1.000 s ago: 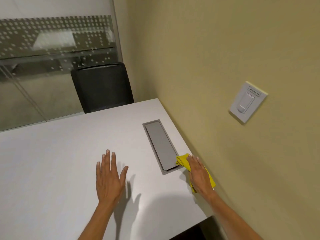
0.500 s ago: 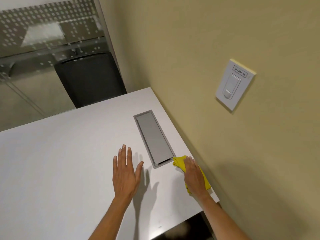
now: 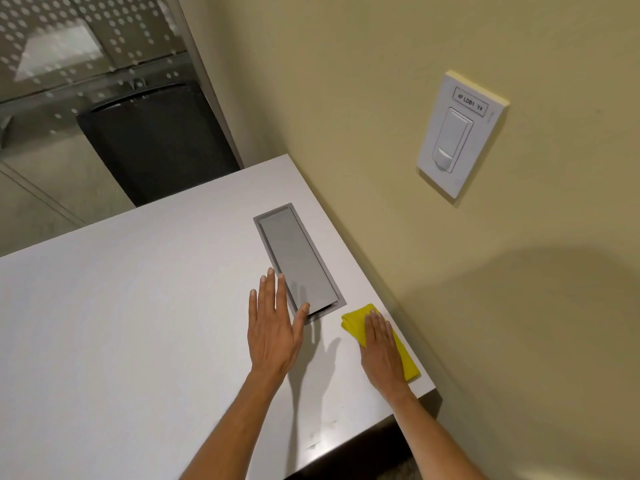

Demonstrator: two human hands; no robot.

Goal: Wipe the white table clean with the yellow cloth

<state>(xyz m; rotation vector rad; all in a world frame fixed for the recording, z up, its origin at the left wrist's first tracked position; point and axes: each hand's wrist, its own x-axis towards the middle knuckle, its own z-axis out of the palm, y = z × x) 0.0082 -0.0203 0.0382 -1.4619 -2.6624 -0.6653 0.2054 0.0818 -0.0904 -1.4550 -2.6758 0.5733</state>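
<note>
We press right hand (image 3: 379,348) flat on yellow cloth (image 3: 355,322); soft, probably bunches. Left hand (image 3: 273,327) splayed flat on counter (image 3: 121,306).

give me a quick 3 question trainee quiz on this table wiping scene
1. True or false: the left hand holds the yellow cloth.
2. Which lies nearer the wall: A) the cloth, B) the grey cable hatch?
3. What is mounted on the wall above the white table?

Key:
1. False; the right hand presses the cloth flat and the left hand is bare.
2. A.
3. A white light switch.
</note>
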